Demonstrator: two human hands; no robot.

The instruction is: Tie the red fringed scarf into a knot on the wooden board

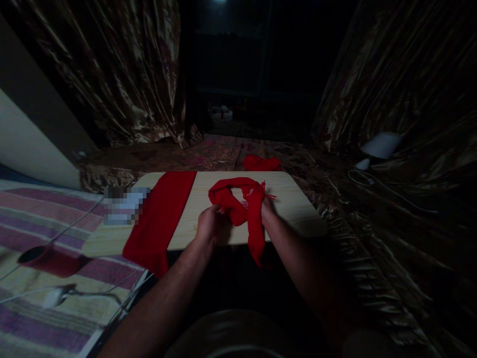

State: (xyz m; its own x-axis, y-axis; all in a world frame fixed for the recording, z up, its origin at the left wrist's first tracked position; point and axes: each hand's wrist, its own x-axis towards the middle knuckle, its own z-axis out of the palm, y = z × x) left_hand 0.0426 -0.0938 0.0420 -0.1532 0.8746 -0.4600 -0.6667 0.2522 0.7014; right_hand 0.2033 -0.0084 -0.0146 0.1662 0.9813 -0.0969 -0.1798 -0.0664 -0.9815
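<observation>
A red scarf-like cloth (255, 219) forms a loop over the light wooden table (294, 214), and one end hangs past the front edge. My left hand (209, 222) is closed on the left side of the loop. At the right side my right hand (266, 206) is partly hidden behind the cloth, near some loose red fringe; its fingers are closed round the fabric. A second red cloth (164, 214) lies flat across the left part of the table, its lower end drooping over the front edge.
Another red bundle (261, 162) sits beyond the table's far edge. A blurred-out item (124, 205) lies at the table's left. Striped bedding with a red cup-like object (52, 262) and cables is at left; a white lamp (382, 145) stands at right.
</observation>
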